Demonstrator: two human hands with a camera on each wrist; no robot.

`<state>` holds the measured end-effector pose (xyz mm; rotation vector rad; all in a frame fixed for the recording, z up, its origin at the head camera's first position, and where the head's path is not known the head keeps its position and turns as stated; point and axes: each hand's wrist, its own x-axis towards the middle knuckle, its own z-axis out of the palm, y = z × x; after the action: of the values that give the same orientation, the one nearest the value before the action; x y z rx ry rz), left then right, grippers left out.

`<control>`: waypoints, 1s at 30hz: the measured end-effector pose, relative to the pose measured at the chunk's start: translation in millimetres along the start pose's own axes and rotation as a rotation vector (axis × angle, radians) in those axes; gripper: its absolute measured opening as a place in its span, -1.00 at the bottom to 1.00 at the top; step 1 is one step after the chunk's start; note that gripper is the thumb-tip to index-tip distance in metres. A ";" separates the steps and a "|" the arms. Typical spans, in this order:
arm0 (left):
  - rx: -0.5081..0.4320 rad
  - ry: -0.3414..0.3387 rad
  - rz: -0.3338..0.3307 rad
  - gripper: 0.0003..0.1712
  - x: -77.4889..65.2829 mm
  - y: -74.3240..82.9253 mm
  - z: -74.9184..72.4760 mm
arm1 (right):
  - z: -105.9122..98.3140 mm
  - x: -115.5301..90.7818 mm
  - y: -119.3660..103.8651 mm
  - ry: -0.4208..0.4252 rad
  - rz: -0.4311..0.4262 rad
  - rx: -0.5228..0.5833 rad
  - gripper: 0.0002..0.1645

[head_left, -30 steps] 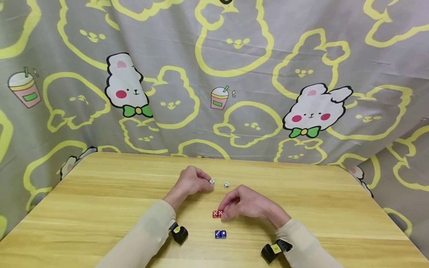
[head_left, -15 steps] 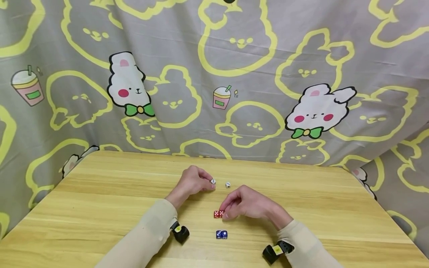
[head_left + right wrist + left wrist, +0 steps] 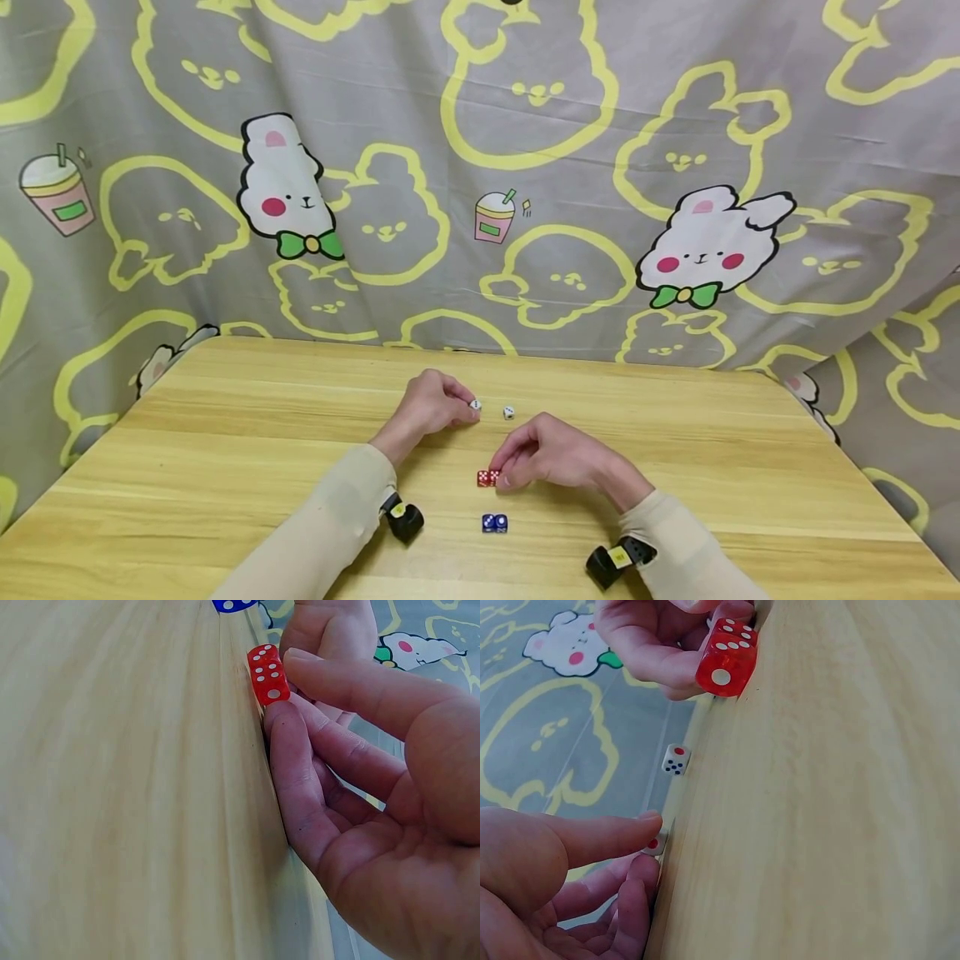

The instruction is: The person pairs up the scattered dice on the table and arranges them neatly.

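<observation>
In the head view my left hand (image 3: 431,402) is at the far middle of the table, pinching a white die (image 3: 476,405) between thumb and fingertips. The left wrist view shows this white die (image 3: 655,844) partly hidden by the thumb. A second white die (image 3: 508,412) lies a short gap to its right. Closer in, my right hand (image 3: 553,454) holds the right one of two red dice (image 3: 483,478), which sit side by side. In the right wrist view, thumb and finger are at the sides of the red die (image 3: 268,679).
Two blue dice (image 3: 495,523) sit together nearer the front of the wooden table (image 3: 225,467). Behind the table hangs a grey curtain (image 3: 405,92) with yellow outlines and rabbit prints. Each wrist wears a black camera, the left camera (image 3: 403,521) and the right camera (image 3: 606,567).
</observation>
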<state>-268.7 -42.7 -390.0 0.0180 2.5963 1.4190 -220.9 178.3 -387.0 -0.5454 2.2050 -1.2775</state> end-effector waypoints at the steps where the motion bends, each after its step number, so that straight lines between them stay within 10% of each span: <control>1: 0.001 0.001 0.001 -0.80 0.3 0.0 0.2 | -0.1 -0.1 0.0 0.001 0.000 0.000 -0.79; 30: -0.005 -0.047 0.013 -0.86 -1.2 -1.3 -5.0 | 0.2 -0.1 -0.4 -0.002 -0.006 0.012 -0.80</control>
<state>-268.3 -47.7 -388.3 0.0665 2.5592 1.4126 -220.7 178.0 -386.7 -0.5486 2.1941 -1.2918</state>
